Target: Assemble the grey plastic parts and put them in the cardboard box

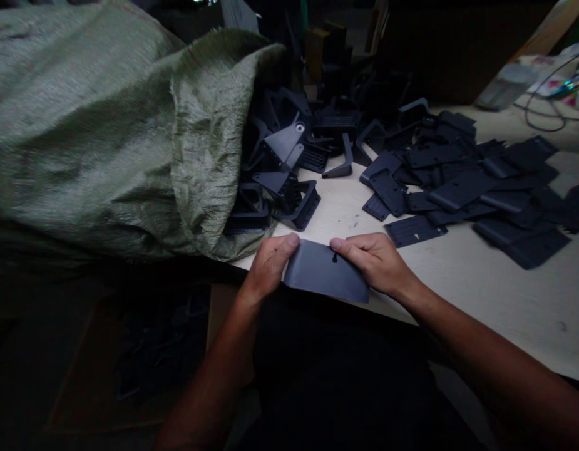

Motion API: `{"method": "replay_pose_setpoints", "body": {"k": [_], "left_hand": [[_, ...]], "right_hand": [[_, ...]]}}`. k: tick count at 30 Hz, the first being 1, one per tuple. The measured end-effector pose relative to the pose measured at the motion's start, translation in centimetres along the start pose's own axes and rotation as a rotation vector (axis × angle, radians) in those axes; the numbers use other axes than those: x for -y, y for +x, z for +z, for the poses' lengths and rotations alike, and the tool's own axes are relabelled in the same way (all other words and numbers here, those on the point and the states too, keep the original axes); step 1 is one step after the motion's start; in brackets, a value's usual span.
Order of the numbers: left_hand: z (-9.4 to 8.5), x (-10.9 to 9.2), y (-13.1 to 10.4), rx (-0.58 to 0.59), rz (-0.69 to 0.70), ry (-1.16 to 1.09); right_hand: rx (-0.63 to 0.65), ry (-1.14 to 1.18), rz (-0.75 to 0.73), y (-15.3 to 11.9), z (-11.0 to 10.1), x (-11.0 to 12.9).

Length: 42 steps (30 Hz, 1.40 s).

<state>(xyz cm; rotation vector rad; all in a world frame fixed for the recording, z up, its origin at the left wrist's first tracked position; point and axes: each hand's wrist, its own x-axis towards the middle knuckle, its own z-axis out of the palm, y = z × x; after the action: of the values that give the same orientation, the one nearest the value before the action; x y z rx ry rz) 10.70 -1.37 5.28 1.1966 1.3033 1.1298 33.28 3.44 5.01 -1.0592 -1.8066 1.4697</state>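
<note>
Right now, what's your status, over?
Left hand and right hand both grip one dark plate at the table edge. Sack spilling brackets left; loose plates piled ahead.

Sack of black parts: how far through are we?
Done: flat plates lie spread across the table. In hand: left hand and right hand grip one dark plate. Left: ribbed brackets spilling from the green sack.

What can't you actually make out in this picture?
All in the head view:
- Underside of the plate: faces away, with both hands, left and right, covering its ends.
- Inside the sack: fabric hides it.
- Parts behind the pile: too dark.
- Below the table: in shadow.
</note>
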Motion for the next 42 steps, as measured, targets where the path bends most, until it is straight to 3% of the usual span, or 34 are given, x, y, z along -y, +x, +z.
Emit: {"method": "replay_pose_setpoints", "body": {"k": [2, 4, 12, 17, 20, 24, 28, 30, 32, 35, 37, 38, 42], "left_hand": [[-0.3, -0.8, -0.5, 0.159, -0.039, 0.052], [-0.3, -1.5, -0.8, 0.205, -0.061, 0.067], [-0.3, -1.4, -1.1, 0.152, -0.043, -0.004], [0.6, -0.7, -1.6, 0.149, -0.126, -0.224], [1.1, -0.4, -2.0, 0.084, -0.172, -0.305], [1.0, 0.0, -2.2, 0.039, -0.134, -0.210], [0.0, 0.2, -2.3, -0.019, -0.037, -0.070], [-0.6, 0.3, -2.4, -0.124, 0.035, -0.051], [-0.9, 0.3, -2.5, -0.255, 0.121, -0.047], [-0.2, 0.2, -2.7, -0.343, 0.207, -0.020], [0.8, 0.0, -2.8, -0.243, 0.229, 0.071], [1.3, 0.0, -2.7, -0.156, 0.232, 0.139], [2.2, -0.3, -2.3, 0.171, 0.222, 0.269]], "right_hand": [[0.028, -0.021, -0.024, 0.1, -0.2, 0.0], [0.025, -0.011, -0.047, -0.1, -0.5, 0.2], [-0.032, -0.085, -0.186, -1.5, -1.0, 1.4], [-0.092, -0.028, -0.221, -1.9, -0.4, 2.0], [-0.015, 0.044, -0.152, -0.8, -0.6, 1.9], [0.091, 0.067, -0.051, 1.1, -1.3, 1.5], [-0.111, -0.045, -0.191, 1.6, -2.6, 1.4], [-0.265, -0.090, -0.227, 1.3, -3.5, 1.1], [-0.330, 0.002, -0.153, 0.7, -3.9, 0.5], [-0.103, 0.435, 0.121, -0.3, -2.8, -0.4], [0.025, 0.719, 0.251, -0.7, -1.4, -0.5], [0.022, 0.813, 0.269, -0.8, -0.7, -0.4], [-0.142, 0.896, 0.187, -0.3, 0.3, 0.7]]}}
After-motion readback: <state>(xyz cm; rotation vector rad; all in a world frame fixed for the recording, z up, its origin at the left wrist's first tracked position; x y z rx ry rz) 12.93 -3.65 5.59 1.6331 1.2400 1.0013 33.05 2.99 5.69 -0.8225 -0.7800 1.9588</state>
